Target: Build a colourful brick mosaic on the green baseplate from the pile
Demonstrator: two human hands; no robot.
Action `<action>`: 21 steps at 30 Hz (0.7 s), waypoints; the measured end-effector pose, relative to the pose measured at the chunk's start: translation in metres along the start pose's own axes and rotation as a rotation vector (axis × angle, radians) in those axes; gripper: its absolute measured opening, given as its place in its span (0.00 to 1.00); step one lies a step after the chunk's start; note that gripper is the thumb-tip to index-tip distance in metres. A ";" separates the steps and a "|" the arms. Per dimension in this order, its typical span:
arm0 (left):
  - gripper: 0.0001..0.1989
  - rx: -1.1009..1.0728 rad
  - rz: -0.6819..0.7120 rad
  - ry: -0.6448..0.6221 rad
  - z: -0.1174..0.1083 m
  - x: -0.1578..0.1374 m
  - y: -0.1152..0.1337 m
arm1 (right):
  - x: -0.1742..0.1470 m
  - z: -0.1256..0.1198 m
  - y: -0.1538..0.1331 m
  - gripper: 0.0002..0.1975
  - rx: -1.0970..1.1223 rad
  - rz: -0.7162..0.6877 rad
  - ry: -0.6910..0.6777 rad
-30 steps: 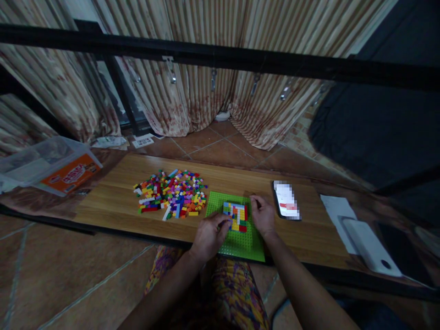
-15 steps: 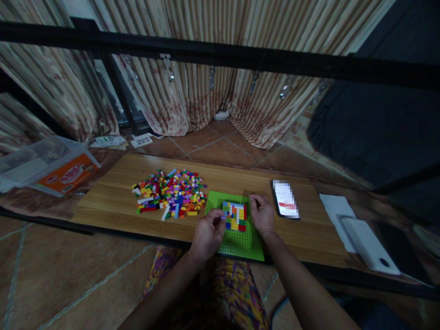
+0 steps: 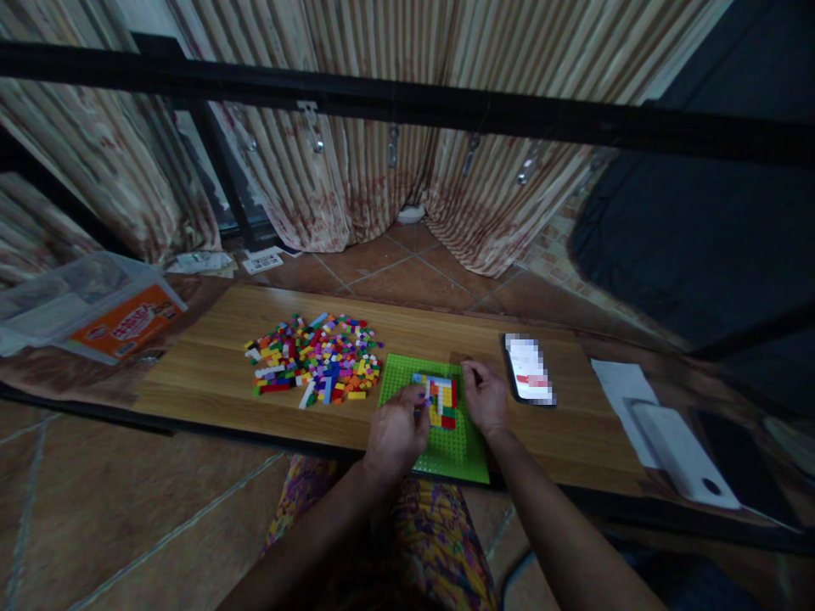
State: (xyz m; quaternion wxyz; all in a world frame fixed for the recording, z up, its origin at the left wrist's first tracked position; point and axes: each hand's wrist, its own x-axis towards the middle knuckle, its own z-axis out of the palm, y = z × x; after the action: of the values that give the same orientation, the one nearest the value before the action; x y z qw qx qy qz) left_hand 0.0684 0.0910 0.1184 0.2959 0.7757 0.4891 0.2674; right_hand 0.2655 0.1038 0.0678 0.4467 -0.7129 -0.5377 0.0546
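Pleated, striped fabric curtains (image 3: 382, 199) hung at the far side behind a black rail (image 3: 407, 89), above a brown tiled floor (image 3: 159, 509) and a long wood-grain desk (image 3: 560, 450). A clear plastic bin (image 3: 76, 293) stood beyond the desk's left end, while a studded green baseplate (image 3: 449, 458) lay between a loose brick heap (image 3: 318, 361) on its left and a phone (image 3: 530, 369). The left hand (image 3: 396, 433) partly covered the baseplate's multicoloured brick panel (image 3: 449, 395), the right hand (image 3: 487, 397) was at its right edge, fingers curled, but I could not tell how closed either grip was or what it held.
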 end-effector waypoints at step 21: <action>0.12 0.395 -0.102 -0.188 0.009 0.016 0.031 | 0.002 -0.001 -0.002 0.16 0.032 0.015 -0.015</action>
State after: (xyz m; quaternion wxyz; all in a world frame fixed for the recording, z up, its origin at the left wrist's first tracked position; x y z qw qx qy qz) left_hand 0.0990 0.0929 0.1366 0.1957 0.8144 0.5408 0.0776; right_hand 0.2651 0.1045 0.0706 0.4538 -0.7094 -0.5345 0.0718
